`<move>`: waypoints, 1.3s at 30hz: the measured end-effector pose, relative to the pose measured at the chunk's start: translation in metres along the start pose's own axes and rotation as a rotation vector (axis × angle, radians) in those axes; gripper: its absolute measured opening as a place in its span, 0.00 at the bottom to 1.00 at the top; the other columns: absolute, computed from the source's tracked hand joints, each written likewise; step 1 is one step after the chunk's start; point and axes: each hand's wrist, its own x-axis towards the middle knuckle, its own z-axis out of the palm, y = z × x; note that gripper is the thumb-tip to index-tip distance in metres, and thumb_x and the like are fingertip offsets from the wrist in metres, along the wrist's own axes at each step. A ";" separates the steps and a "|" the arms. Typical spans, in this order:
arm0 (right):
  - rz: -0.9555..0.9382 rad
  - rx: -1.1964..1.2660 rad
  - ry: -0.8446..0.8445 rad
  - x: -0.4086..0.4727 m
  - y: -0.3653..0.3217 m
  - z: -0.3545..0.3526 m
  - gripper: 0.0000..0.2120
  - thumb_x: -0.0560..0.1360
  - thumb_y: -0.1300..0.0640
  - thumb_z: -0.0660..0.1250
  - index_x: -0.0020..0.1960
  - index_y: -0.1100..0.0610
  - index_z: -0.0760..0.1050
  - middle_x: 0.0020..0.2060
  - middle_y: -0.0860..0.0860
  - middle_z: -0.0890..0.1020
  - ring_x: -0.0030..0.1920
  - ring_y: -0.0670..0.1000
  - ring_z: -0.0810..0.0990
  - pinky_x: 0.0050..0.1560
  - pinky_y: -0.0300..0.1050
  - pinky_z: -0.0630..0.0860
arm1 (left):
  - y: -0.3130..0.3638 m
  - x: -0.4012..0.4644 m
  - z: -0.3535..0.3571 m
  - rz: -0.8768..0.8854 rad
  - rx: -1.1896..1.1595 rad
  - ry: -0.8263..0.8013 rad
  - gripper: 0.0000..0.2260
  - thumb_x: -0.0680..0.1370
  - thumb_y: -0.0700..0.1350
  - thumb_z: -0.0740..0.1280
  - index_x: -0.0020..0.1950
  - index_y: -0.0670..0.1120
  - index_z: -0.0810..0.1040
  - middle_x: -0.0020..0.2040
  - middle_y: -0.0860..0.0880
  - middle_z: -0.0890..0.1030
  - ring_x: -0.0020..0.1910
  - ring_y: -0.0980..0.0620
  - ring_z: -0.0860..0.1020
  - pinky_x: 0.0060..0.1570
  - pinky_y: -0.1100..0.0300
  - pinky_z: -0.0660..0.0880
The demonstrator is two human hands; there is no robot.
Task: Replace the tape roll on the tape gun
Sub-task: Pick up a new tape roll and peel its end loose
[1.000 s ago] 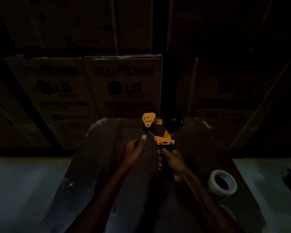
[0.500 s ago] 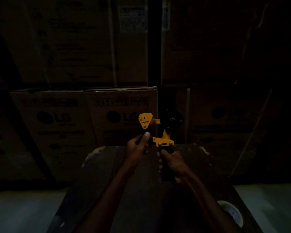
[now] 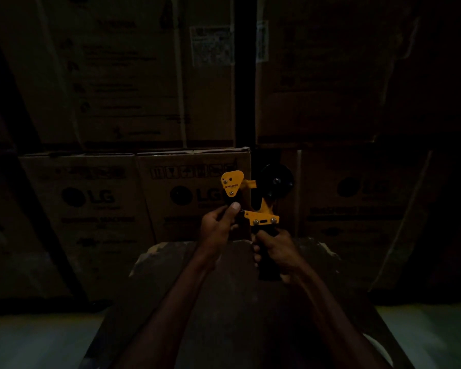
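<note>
Two hands working: right hand (image 3: 276, 253) is gripping the tape gun (image 3: 261, 209) handle for steadiness; left hand (image 3: 218, 227) fingers are pinching its front end, bare hub (image 3: 276, 182) above.

There was one tape gun (image 3: 250, 203), one desk (image 3: 240, 328) and two hands, left (image 3: 218, 227) and right (image 3: 277, 251). Three boxes (image 3: 194, 193) showed an LG logo. One tape roll (image 3: 378, 350) peeked in at the lower right.

The room is very dim. Brown cardboard boxes (image 3: 91, 203) with LG print stand stacked like a wall behind the dark worn wooden surface (image 3: 224, 302). A pale grey floor (image 3: 32, 342) lies on both sides.
</note>
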 end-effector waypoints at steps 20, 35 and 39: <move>0.013 -0.014 -0.012 0.005 0.001 0.000 0.09 0.78 0.58 0.64 0.40 0.58 0.76 0.27 0.51 0.75 0.26 0.49 0.72 0.29 0.43 0.71 | 0.005 -0.005 0.000 -0.082 -0.152 0.045 0.05 0.77 0.45 0.66 0.44 0.47 0.80 0.37 0.53 0.85 0.43 0.55 0.83 0.45 0.59 0.77; 0.024 0.093 0.012 0.002 0.005 0.009 0.09 0.78 0.57 0.65 0.39 0.58 0.76 0.26 0.51 0.75 0.23 0.49 0.72 0.29 0.42 0.71 | -0.012 -0.034 0.000 -0.121 -0.327 0.055 0.06 0.78 0.43 0.65 0.49 0.44 0.81 0.47 0.47 0.85 0.48 0.50 0.83 0.50 0.58 0.77; 0.029 0.097 0.014 -0.001 0.010 0.009 0.09 0.78 0.57 0.65 0.39 0.59 0.75 0.25 0.51 0.75 0.23 0.49 0.72 0.28 0.42 0.71 | -0.015 -0.043 0.000 -0.124 -0.331 0.075 0.06 0.77 0.42 0.65 0.47 0.45 0.82 0.44 0.48 0.85 0.47 0.51 0.83 0.47 0.60 0.78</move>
